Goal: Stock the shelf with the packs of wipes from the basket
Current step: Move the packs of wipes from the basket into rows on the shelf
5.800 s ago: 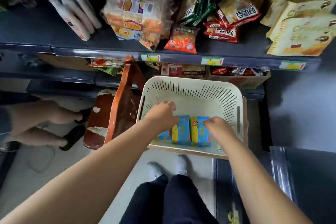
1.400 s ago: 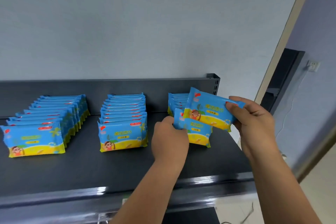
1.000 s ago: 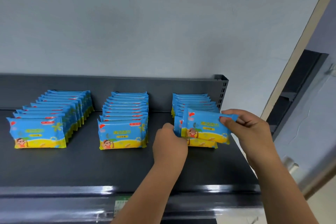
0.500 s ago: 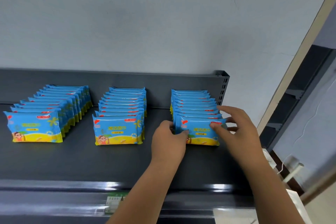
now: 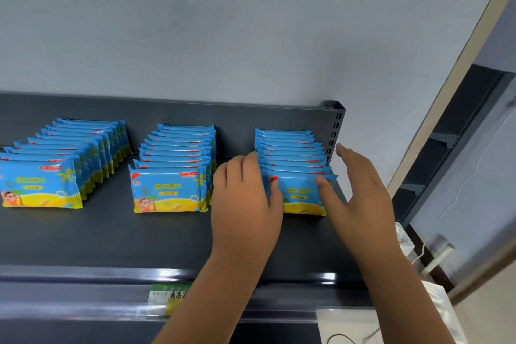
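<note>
Three rows of blue-and-yellow wipe packs stand upright on the dark shelf (image 5: pixel 111 237): a left row (image 5: pixel 39 184), a middle row (image 5: pixel 173 190) and a right row (image 5: pixel 290 148). My left hand (image 5: pixel 245 204) lies against the left side of the right row, its thumb on the front pack (image 5: pixel 301 195). My right hand (image 5: pixel 360 195) flanks the row's right side with straight fingers, and its thumb touches the same pack's front. Neither hand carries a pack. The basket is out of view.
The shelf's slotted end post (image 5: pixel 335 126) stands right behind the right row. A grey wall rises behind the shelf. A door frame (image 5: pixel 446 92) and a dark opening lie to the right. A price label (image 5: pixel 167 297) sits on the shelf's front rail.
The pack my right hand held now stands at the front of the right row. My right hand has let go and spread beside the row; my left hand moved along its left side.
</note>
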A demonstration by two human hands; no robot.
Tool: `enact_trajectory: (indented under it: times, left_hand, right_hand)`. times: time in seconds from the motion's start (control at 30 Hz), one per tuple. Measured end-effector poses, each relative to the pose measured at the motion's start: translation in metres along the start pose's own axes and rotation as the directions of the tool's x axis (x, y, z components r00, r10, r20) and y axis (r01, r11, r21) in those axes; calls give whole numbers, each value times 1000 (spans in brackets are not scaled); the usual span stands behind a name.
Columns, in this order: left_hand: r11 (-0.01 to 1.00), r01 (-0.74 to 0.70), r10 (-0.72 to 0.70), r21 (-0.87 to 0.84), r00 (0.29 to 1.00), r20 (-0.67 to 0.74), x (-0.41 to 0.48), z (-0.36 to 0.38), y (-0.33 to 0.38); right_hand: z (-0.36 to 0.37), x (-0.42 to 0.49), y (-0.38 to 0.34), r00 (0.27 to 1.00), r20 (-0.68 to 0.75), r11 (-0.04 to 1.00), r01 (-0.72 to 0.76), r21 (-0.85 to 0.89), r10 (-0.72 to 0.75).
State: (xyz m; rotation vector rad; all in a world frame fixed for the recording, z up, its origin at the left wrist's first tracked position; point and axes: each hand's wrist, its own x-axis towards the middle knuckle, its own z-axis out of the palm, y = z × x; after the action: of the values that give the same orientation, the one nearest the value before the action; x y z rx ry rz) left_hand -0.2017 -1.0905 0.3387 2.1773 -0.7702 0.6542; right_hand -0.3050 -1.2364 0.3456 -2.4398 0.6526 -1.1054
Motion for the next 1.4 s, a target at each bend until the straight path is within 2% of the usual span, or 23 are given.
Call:
enact_trajectory:
  times: [0.13, 0.2, 0.33, 0.43, 0.63, 0.73, 0.9, 1.0, 1.17, 1.4]
  left_hand:
    - [987, -140, 140, 74, 990, -7, 0, -13, -10]
    - [975, -168, 170, 147, 985, -4, -1, -23, -21]
    - [960, -76, 72, 268, 997, 26, -11, -49, -44]
    - [947, 12, -22, 321, 999, 26, -29, -71, -67]
    - [874, 230, -197, 429, 973, -120, -75, -127, -128]
    - [782, 368, -308, 503, 930, -202, -102, -168, -166]
    - [604, 510, -461, 613, 850, -254, -164, -247, -242]
    - [482, 603, -574, 635, 766, -291, -201, -294, -285]
    - [395, 655, -628, 644, 704, -331, -243, -380, -349]
    - [249, 722, -735, 645, 575, -359, -301, -464, -437]
  right_hand:
    - [2, -5, -19, 999, 9, 992, 46, 120, -48]
    - [8, -6, -33, 994, 17, 989, 106, 101, -108]
    - [26, -8, -68, 966, 106, 969, 227, 100, -237]
    - [44, -19, -99, 918, 190, 936, 325, 137, -347]
    - [102, -61, -177, 787, 277, 834, 526, 166, -551]
    - [138, -94, -226, 710, 290, 767, 598, 232, -642]
    - [192, -155, -315, 593, 350, 688, 622, 374, -725]
    - [220, -197, -370, 521, 370, 639, 634, 436, -769]
    - [267, -268, -459, 435, 416, 601, 600, 528, -799]
    - [318, -351, -553, 307, 463, 548, 587, 595, -831]
